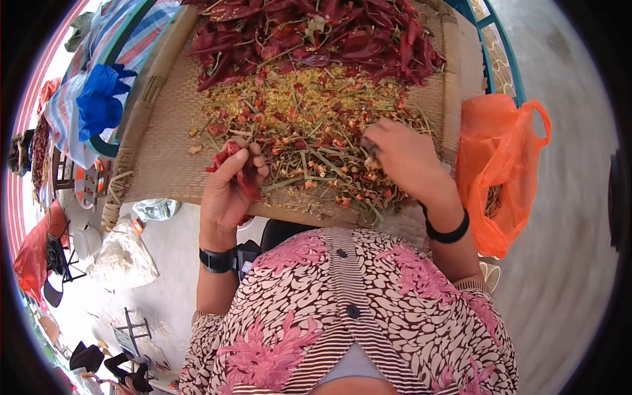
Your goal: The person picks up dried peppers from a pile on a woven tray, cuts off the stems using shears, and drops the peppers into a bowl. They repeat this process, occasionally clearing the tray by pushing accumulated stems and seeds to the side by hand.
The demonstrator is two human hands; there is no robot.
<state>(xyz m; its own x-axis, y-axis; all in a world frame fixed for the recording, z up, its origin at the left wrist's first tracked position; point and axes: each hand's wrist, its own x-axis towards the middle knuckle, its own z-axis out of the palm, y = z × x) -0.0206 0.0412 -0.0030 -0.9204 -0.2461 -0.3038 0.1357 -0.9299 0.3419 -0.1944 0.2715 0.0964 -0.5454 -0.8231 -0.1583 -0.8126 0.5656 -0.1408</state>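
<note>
My left hand is closed around some dried red chili peppers at the near left of a woven tray. My right hand is low over a layer of chili stems and scraps, its fingers curled down into them. Whatever those fingertips pinch is hidden. Beyond my hands lie loose yellow chili seeds mixed with red bits. A heap of whole dried red chilies covers the far part of the tray.
An orange plastic bag hangs open at the tray's right, with dark stems inside. A blue plastic bag or glove hangs at the left on a teal metal frame. A white sack lies on the floor at left.
</note>
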